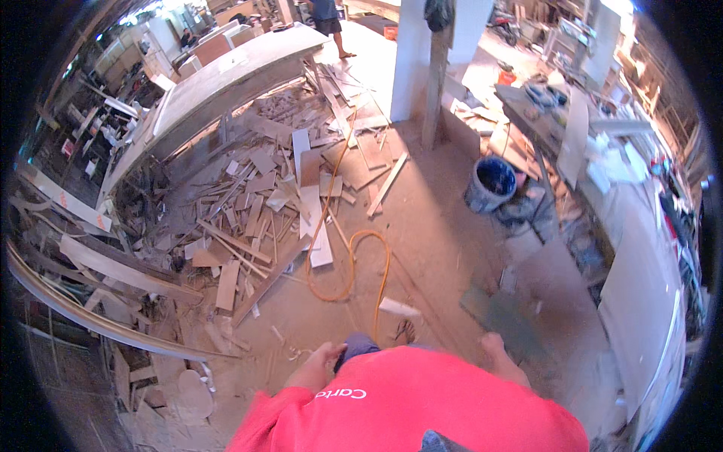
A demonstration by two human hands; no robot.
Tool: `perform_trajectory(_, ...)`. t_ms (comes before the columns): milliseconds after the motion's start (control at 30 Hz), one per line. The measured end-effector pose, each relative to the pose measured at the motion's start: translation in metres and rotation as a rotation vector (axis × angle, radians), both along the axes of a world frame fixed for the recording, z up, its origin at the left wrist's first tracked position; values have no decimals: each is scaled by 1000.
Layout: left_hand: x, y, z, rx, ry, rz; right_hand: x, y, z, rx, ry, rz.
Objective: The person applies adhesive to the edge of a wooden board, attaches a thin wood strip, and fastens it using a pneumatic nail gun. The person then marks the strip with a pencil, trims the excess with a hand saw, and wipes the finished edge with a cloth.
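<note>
My left hand (319, 364) hangs low beside my dark-clothed leg (355, 349), its fingers loosely apart with nothing visible in them. On the other side of my red top (422, 399), my right hand (500, 357) hangs away from my body; its fingers are small and blurred, and no object shows in it. Neither hand touches a workpiece. On the floor ahead, an orange hose (354, 264) curves in a loop and runs toward my feet. A white offcut (399, 307) lies just beyond my sandalled foot (406, 331).
Scattered wood offcuts (256, 218) cover the floor at left, below a long workbench (226, 71). A bucket (491, 184) stands at right beside a cluttered bench (565, 135). A post (437, 90) rises ahead. Another person (327, 19) stands at the back. Pale sheets (640, 264) lean at right.
</note>
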State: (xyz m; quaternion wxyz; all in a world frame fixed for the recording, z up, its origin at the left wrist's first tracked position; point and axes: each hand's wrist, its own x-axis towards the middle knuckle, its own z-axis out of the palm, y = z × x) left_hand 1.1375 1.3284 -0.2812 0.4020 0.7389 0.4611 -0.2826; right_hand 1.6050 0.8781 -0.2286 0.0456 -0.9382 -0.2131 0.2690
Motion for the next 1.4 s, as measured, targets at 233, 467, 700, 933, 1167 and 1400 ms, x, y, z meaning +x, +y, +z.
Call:
perform_trajectory(233, 183, 156, 53, 53, -303, 55, 268, 337, 122, 556, -99, -104)
perform_trajectory(467, 382, 353, 66, 53, -127, -454, 355, 399, 29, 611, -6, -94)
perform_trajectory(700, 543, 551, 113, 215, -316, -68, 306, 399, 31, -59, 402, -299)
perform_trajectory(933, 689, 683, 94, 146, -305, 209, 461, 565, 19, -122, 422, -179)
perform_trajectory(1167, 819, 809, 98, -37, -256, 296, 728, 914, 96, 377, 132, 206)
perform_trajectory(1400, 970, 980, 190, 176, -462, 124, 839, 1245, 205, 760, 196, 171)
